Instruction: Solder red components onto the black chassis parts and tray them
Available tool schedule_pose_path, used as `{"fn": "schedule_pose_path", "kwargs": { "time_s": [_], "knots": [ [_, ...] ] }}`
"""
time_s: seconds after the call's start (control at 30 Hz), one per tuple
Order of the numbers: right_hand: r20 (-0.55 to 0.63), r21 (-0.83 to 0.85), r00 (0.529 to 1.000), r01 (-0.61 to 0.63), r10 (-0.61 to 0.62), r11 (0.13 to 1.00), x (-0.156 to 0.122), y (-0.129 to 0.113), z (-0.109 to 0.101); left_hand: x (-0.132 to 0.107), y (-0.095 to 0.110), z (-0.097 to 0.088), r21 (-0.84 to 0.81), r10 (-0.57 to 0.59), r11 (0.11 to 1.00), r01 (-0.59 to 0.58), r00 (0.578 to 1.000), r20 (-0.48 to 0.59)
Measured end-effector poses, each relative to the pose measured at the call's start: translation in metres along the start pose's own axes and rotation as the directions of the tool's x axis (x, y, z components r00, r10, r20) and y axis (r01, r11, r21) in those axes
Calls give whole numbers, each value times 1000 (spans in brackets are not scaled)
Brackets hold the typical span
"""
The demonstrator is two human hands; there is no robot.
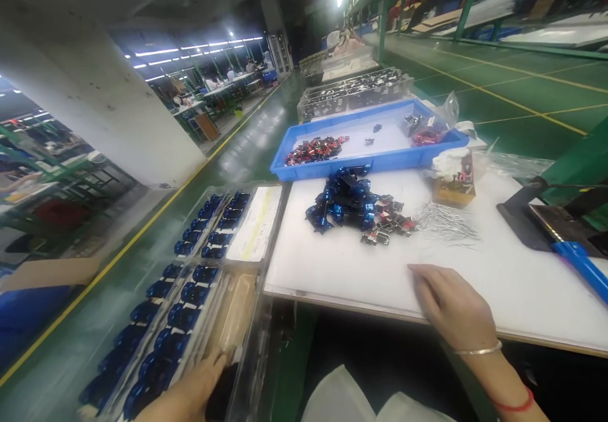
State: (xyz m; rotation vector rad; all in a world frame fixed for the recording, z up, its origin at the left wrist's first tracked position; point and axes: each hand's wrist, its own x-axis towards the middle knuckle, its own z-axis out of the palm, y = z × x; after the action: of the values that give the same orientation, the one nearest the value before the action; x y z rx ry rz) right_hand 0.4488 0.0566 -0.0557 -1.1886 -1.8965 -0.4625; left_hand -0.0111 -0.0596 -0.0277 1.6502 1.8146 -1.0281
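The left hand (187, 387) is pressing against a clear plastic tray (251, 346) of blue parts (171, 339), its grip unclear, while the right hand (451, 305) is lying open and empty on the white surface (323, 276).

We've got a white work board (332, 276) as the bench top. On it: a heap of glossy blue parts (339, 197), red-and-black clips (387, 222) touching it, loose steel pins (446, 222) just beside, a small cardboard box (453, 187). Blue plastic tray (327, 170) sits along the far edge.

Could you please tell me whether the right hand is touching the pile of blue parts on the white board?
Apart. The head view shows bare white board between the right hand and the pile of blue parts.
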Motion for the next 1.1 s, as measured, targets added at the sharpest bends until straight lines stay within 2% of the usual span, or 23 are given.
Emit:
{"fn": "schedule_pose_path", "kwargs": {
  "time_s": [0.13, 0.3, 0.43, 0.5, 0.63, 0.8, 1.0, 1.1],
  "knots": [
    [-6, -9, 1000, 1, -1, 1000, 0, 0, -1, -5, 5, -16, -19, -51, 998, 53, 993, 104],
    [8, -8, 1000, -15, 15, 1000, 0, 1, -1, -10, 12, -37, -69, 28, 997, -24, 997, 66],
    [12, -22, 1000, -20, 21, 1000, 0, 0, -2, -18, 16, -51, -103, -9, 994, 24, 990, 142],
    [14, -30, 1000, -21, 21, 999, 0, 0, -2, -23, 15, -56, -167, 14, 986, 12, 988, 154],
    [26, -44, 999, -20, 21, 999, -1, 1, -2, -28, 9, -58, -291, 84, 956, -36, 985, 154],
    [24, -49, 1000, -18, 19, 999, -3, 1, -2, -31, 8, -54, -260, 57, 966, -11, 984, 169],
    [44, -66, 999, -28, 31, 997, -6, 0, -3, -34, 9, -53, -250, 91, 967, -42, 978, 186],
    [63, -71, 997, -40, 45, 997, -8, 0, -3, -36, 7, -51, -249, 99, 967, -57, 983, 158]
  ]
}}
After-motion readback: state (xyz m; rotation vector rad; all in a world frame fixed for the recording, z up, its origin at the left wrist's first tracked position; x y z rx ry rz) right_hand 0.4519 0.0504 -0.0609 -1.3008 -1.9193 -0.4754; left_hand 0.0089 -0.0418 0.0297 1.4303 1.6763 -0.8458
